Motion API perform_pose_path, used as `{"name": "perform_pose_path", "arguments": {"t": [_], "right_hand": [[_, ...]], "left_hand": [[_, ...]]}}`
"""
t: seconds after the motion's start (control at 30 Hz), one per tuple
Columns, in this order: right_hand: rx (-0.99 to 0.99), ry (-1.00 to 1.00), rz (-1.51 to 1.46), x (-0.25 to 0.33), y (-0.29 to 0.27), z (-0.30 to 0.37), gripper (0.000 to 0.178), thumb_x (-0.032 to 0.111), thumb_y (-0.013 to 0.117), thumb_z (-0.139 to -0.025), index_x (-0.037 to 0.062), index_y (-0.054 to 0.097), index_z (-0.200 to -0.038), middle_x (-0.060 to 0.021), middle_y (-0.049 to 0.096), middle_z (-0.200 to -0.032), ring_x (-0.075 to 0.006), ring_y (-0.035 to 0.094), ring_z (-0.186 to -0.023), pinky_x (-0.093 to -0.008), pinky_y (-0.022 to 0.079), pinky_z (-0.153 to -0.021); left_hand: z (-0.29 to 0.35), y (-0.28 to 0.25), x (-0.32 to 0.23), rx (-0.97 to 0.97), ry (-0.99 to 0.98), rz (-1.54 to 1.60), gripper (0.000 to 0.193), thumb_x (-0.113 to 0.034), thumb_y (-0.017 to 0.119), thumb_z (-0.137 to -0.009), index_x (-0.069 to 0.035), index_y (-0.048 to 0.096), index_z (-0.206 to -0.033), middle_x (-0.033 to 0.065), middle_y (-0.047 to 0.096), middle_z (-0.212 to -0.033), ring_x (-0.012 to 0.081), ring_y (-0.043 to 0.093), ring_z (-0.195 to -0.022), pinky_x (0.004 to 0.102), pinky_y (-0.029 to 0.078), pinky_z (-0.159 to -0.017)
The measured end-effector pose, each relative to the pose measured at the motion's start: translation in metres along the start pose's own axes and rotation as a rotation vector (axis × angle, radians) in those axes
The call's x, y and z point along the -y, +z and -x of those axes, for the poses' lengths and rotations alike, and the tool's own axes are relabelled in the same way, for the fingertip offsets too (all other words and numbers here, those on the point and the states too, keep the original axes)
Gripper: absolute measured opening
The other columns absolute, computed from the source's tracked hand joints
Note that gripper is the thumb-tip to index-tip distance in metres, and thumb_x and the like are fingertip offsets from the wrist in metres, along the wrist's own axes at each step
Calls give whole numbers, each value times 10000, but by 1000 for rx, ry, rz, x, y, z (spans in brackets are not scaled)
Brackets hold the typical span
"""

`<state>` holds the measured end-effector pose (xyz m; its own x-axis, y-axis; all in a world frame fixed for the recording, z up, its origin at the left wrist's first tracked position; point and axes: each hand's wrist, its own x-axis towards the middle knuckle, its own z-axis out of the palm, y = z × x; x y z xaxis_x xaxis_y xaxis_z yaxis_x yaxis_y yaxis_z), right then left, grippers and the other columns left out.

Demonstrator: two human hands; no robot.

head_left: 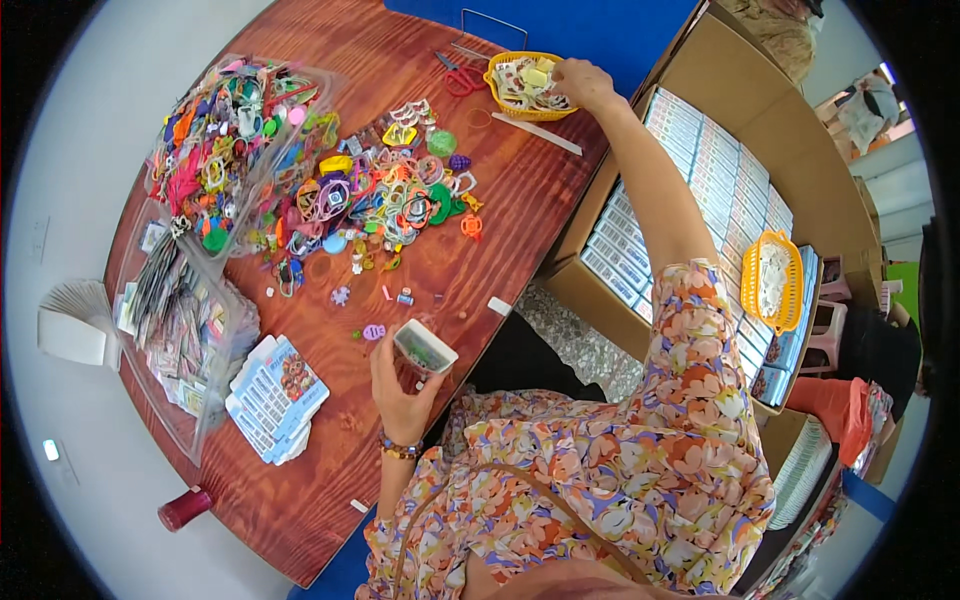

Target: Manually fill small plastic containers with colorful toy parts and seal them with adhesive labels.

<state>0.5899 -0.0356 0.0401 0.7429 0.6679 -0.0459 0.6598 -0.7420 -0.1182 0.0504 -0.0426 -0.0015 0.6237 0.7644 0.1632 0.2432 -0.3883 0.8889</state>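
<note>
My left hand (402,400) is wrapped round a small white open-topped box (426,346) near the table's front edge. Small greenish things lie in the bottom of the box. Over the right rim of a yellow basket (516,105) at the far edge, my right hand (585,84) has its fingers bent together among small white-and-red packets (530,78). Whatever the fingertips pinch is hidden. Red-handled scissors (461,80) lie left of the basket, and a white strip (540,134) lies in front of it.
A heap of colourful trinkets and bands (390,200) covers the table's middle. Clear bags of trinkets (225,150) and flat packets (185,320) lie left, beside blue-white cards (278,398). At right, a large carton (580,270) holds rows of small boxes and another yellow basket (750,275).
</note>
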Motion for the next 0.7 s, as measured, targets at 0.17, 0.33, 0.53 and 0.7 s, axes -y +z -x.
{"name": "perform_pose_path", "arguments": {"t": [0.17, 0.33, 0.53, 0.7], "right_hand": [[6, 18, 201, 2, 5, -8, 397, 399, 750, -823, 153, 706, -1132, -86, 713, -1130, -279, 685, -1043, -443, 548, -843], [14, 59, -3, -7, -11, -5, 426, 485, 619, -921, 151, 710, -1169, -102, 698, -1195, -295, 680, -1080, -454, 540, -885], [-42, 54, -130, -20, 0, -1, 389, 478, 581, -939, 178, 738, -1129, -131, 712, -1138, -313, 682, -1055, -434, 538, -892], [-70, -256, -593, 12, -12, 31, 386, 426, 670, -911, 52, 743, -970, -98, 709, -758, -176, 668, -680, -327, 503, -617]], "left_hand": [[-7, -2, -2, 24, 25, -73, 804, -48, 858, -723, 28, 431, -1400, 105, 484, -1290, 236, 565, -1164, 367, 535, -949], [-6, 2, 4, 40, 12, -19, 812, -38, 854, -719, 31, 426, -1405, 105, 489, -1285, 238, 575, -1156, 365, 536, -939], [-6, 4, 3, -4, 9, 16, 779, -154, 873, -717, 26, 485, -1368, 178, 576, -1229, 321, 586, -1122, 393, 489, -935], [-24, 15, -1, -90, -29, -92, 737, -179, 879, -709, 15, 525, -1326, 171, 609, -1183, 323, 606, -1000, 412, 497, -867]]}}
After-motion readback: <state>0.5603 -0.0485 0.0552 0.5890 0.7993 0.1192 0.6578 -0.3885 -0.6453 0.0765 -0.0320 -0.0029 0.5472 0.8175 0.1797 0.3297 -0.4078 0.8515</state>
